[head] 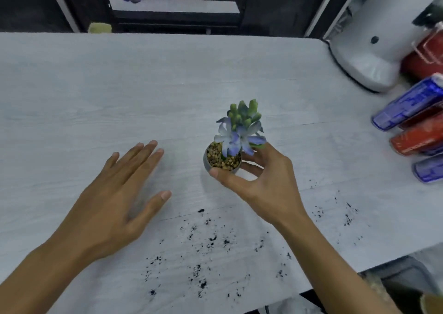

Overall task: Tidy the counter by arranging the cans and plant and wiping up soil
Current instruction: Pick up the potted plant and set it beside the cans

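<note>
Clearly the risk sits with the small potted plant, mid-counter, pinched by the right hand: thumb curled on the near rim, fingers wrapped behind the pot. A tilt in that narrow grip could tip the top-heavy stem and spill pebbles onto the white counter. Whether the pot rests on the surface I cannot tell. The left hand is flat, fingers straight and slightly spread, holding nothing. Either forearm dragging through the scattered soil near the front edge would smear it. The cans crowd the right edge.
</note>
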Available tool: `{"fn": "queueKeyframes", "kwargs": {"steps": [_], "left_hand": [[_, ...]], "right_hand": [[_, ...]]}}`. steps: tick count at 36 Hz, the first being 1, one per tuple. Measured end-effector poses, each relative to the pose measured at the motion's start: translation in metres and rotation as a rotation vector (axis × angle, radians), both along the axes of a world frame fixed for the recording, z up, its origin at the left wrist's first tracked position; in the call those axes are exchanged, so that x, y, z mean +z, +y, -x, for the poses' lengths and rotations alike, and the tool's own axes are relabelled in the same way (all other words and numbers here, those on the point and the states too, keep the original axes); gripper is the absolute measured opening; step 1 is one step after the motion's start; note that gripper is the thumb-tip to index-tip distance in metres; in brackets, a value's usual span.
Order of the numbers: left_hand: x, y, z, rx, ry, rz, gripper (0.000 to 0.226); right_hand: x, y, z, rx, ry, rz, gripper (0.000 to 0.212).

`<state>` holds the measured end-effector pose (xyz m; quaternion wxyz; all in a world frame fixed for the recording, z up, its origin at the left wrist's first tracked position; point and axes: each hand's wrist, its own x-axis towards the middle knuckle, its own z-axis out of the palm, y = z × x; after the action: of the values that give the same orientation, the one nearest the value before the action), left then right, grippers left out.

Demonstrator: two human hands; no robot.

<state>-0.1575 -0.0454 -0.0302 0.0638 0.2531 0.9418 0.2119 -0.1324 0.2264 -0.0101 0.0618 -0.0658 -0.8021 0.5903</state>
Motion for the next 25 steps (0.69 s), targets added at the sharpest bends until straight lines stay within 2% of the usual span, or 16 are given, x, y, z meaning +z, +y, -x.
{"fn": "queueKeyframes", "kwargs": {"steps": [13, 25], "left_hand": [[0.013, 0.161, 0.02, -0.111, -0.014, -0.055, 0.078], [0.009, 0.298, 0.053, -0.225, -0.011, -0.054, 0.082]], "right_hand": [[0.006, 0.157, -0.027, -0.208, 0.041, -0.045, 0.052], [0.006, 0.274, -0.01, -0.39, 0.058, -0.1, 0.058]]}}
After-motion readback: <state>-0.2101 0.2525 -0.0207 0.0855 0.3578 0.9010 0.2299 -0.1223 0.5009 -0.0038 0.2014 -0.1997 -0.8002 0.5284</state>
